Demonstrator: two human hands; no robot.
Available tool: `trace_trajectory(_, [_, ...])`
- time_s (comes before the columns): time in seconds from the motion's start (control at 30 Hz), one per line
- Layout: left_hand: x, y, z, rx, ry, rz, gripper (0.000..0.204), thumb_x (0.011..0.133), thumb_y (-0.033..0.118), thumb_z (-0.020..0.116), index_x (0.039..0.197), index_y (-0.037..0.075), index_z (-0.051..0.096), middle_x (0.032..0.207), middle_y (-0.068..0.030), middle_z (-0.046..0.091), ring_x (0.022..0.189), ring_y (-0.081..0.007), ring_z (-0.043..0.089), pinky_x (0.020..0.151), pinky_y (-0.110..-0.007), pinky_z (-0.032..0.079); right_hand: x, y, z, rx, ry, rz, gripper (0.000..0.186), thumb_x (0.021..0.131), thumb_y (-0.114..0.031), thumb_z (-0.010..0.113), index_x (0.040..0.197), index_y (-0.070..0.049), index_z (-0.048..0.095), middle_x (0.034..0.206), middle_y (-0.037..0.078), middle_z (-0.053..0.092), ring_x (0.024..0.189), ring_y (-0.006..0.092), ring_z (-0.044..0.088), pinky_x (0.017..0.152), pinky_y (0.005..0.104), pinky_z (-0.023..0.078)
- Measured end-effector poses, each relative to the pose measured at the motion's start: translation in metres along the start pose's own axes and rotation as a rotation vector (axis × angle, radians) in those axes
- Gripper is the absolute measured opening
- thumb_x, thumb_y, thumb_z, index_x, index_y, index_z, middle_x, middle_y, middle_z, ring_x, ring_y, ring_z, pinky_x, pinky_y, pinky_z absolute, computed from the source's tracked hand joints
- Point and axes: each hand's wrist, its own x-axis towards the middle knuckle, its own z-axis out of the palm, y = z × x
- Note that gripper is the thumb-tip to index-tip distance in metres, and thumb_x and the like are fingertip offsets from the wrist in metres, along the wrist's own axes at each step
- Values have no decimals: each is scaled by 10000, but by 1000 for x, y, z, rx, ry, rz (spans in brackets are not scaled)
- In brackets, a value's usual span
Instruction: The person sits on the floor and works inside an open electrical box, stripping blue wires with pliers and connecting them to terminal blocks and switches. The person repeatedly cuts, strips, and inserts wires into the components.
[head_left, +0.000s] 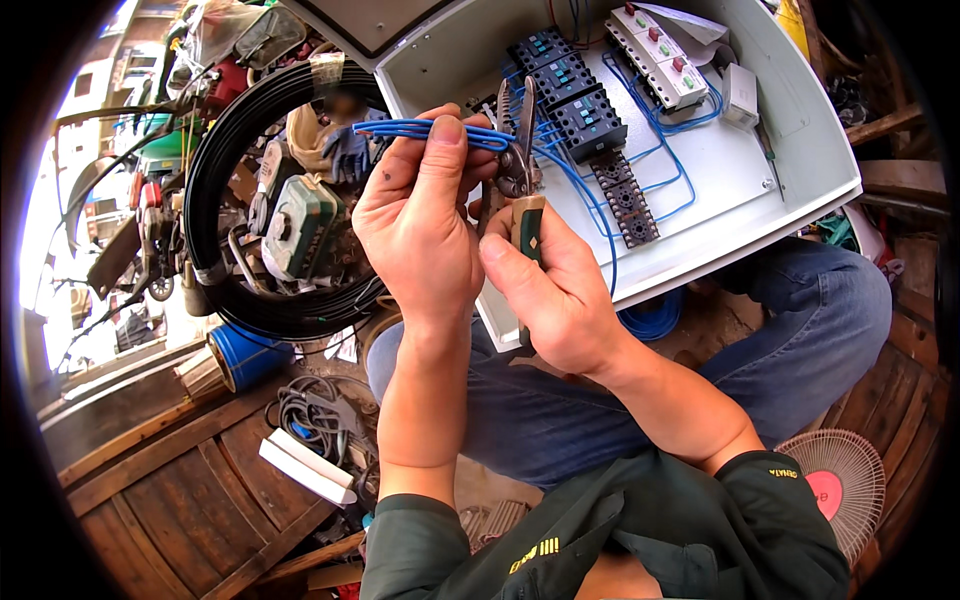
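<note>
We pinch folded blue wires between thumb and fingers of left hand; right hand wraps firmly round pliers, jaws parted. Wires' looped end shows beside pliers, at left side of open pale box.

L hand holds wires, R hand w/ pliers.

On the left there is a large black coil, and within its ring one can see a green and grey machine. Below the coil is a blue drum. Tangled cords lie near a long white box. At lower right is a pink-centred fan.
</note>
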Motion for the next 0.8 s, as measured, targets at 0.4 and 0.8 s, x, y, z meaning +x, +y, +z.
trace_trajectory(0.4, [2,1,-1,-34,20,-76,209,970,114,733,1098,-51,719,953,-141,759,747,-140,709,700,-258,602,8,17,-5,-333,58,-285,260,972,-161,630,1101,52,557,1111,206,552,997,329,563,900,395,474])
trace_trajectory(0.8, [5,2,-6,-106,-6,-190,190,972,118,732,1081,-38,718,964,-131,751,754,-135,702,699,-244,602,5,15,-6,-386,41,-234,297,976,-178,626,1111,77,554,1194,255,531,1070,374,559,942,414,469])
